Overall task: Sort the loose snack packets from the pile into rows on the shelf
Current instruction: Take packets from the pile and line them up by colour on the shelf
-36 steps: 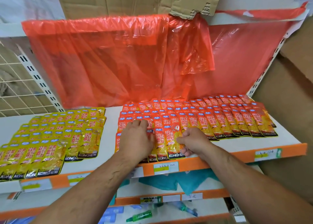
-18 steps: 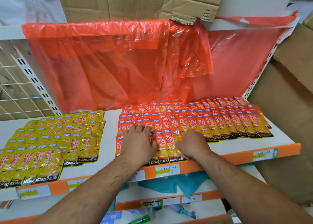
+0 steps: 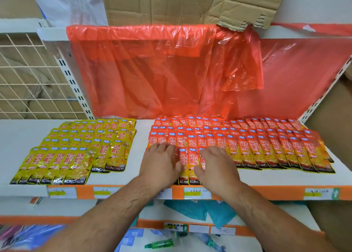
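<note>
Packets [image 3: 188,161] lengthwise front-to-back, seemingly flat under left hand [image 3: 161,163], right hand [image 3: 215,166]

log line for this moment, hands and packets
left hand: flat on front orange packets | right hand: flat beside it, same row | yellow packets: in rows, untouched

"KONCHEW" is printed in white along the bottom of the yellow foil snack packets [image 3: 80,150] at 9 o'clock and the red-orange foil snack packets [image 3: 257,145] at 3 o'clock, while the handwriting on the white paper shelf-edge labels [image 3: 198,193] is illegible.
</note>
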Action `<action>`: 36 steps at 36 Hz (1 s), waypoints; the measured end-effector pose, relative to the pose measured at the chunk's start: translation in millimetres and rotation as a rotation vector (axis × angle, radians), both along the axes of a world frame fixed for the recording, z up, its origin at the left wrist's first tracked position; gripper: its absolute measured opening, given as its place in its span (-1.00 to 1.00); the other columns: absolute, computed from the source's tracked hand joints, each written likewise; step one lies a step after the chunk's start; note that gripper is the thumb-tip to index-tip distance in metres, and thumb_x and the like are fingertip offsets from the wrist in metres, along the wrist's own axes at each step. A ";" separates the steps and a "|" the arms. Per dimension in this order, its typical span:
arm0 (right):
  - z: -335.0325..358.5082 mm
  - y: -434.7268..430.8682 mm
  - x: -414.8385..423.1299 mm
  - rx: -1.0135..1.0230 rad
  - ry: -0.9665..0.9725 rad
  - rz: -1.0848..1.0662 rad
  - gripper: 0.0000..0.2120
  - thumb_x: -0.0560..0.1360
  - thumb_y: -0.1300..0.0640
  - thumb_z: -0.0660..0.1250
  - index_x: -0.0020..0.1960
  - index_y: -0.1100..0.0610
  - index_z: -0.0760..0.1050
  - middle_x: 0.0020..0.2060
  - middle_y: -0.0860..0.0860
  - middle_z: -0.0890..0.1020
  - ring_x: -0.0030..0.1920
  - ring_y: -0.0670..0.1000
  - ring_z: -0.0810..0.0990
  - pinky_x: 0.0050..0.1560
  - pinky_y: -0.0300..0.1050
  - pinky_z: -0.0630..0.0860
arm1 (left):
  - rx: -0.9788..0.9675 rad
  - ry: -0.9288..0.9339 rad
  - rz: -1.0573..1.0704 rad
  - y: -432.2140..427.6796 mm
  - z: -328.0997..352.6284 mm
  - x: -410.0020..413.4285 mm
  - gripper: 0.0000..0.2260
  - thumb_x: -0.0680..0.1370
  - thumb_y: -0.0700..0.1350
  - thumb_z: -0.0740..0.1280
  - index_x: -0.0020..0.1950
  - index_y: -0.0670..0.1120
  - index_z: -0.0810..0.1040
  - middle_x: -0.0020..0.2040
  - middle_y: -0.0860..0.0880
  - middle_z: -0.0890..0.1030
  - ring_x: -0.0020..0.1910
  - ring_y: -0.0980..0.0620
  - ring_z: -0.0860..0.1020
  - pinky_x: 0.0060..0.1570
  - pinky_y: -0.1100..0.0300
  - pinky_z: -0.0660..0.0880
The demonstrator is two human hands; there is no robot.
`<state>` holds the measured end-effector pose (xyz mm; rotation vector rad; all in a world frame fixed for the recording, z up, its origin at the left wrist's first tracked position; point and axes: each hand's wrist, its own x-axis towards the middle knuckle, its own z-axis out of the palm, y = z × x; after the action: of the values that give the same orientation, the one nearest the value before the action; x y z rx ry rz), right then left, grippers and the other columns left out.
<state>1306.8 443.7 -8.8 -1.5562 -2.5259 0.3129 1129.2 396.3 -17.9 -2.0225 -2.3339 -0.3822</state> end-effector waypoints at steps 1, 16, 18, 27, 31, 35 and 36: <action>-1.2 -1.0 -4.0 0.005 -0.011 0.050 -0.49 0.56 -0.14 0.21 0.46 0.01 0.35 0.36 -0.04 0.41 0.35 0.05 0.32 0.37 -0.01 0.30 | 0.005 -0.009 0.018 -4.3 -2.3 -2.7 -0.52 0.45 0.20 0.18 0.28 0.01 0.50 0.19 0.02 0.58 0.16 -0.05 0.49 0.20 0.03 0.43; -4.1 -48.8 -119.7 -0.009 0.052 0.419 -0.42 0.43 -0.16 0.22 0.42 -0.03 0.41 0.42 0.01 0.41 0.42 0.12 0.33 0.38 0.05 0.29 | 0.071 -0.059 0.305 -109.1 -9.5 -91.6 -0.52 0.45 0.20 0.20 0.22 -0.05 0.60 0.17 -0.07 0.62 0.18 -0.12 0.55 0.21 -0.06 0.47; -1.5 -60.3 -138.7 -0.023 0.054 0.450 -0.40 0.43 -0.18 0.19 0.44 -0.03 0.39 0.45 0.01 0.37 0.45 0.11 0.30 0.43 0.03 0.26 | 0.063 -0.065 0.341 -124.9 -7.7 -106.3 -0.45 0.43 0.22 0.17 0.28 -0.05 0.58 0.26 -0.09 0.59 0.25 -0.14 0.52 0.28 -0.06 0.44; 11.4 -131.2 -242.7 0.017 0.019 0.526 -0.38 0.42 -0.18 0.20 0.46 -0.03 0.38 0.45 0.01 0.37 0.46 0.10 0.28 0.45 0.03 0.26 | 0.089 -0.098 0.409 -203.6 -4.4 -199.4 -0.37 0.44 0.25 0.09 0.42 -0.01 0.47 0.41 -0.07 0.48 0.39 -0.11 0.39 0.42 -0.03 0.28; 15.3 -171.3 -300.5 0.049 -0.018 0.559 -0.40 0.46 -0.20 0.22 0.46 -0.06 0.34 0.48 -0.01 0.34 0.48 0.08 0.25 0.46 0.00 0.23 | 0.137 -0.105 0.403 -243.8 -6.2 -259.3 -0.43 0.42 0.23 0.19 0.29 -0.06 0.58 0.24 -0.09 0.61 0.21 -0.15 0.55 0.22 -0.12 0.48; 18.3 -207.9 -359.7 0.050 -0.031 0.600 -0.41 0.49 -0.22 0.27 0.48 -0.11 0.30 0.51 -0.03 0.29 0.50 0.07 0.21 0.48 0.01 0.19 | 0.138 -0.095 0.424 -286.4 0.2 -312.8 -0.43 0.43 0.24 0.17 0.26 -0.08 0.60 0.19 -0.12 0.63 0.15 -0.16 0.58 0.20 -0.10 0.51; 19.2 -215.0 -372.9 0.052 -0.036 0.609 -0.41 0.49 -0.22 0.27 0.48 -0.12 0.30 0.50 -0.03 0.29 0.49 0.07 0.22 0.47 0.01 0.19 | 0.147 -0.093 0.436 -296.0 3.3 -323.7 -0.43 0.44 0.24 0.14 0.25 -0.08 0.61 0.19 -0.11 0.63 0.15 -0.15 0.58 0.21 -0.08 0.50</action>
<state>934.0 228.7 10.5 -0.7423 -2.9519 0.2835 805.6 100.3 -14.5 -1.4081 -2.6174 -0.6107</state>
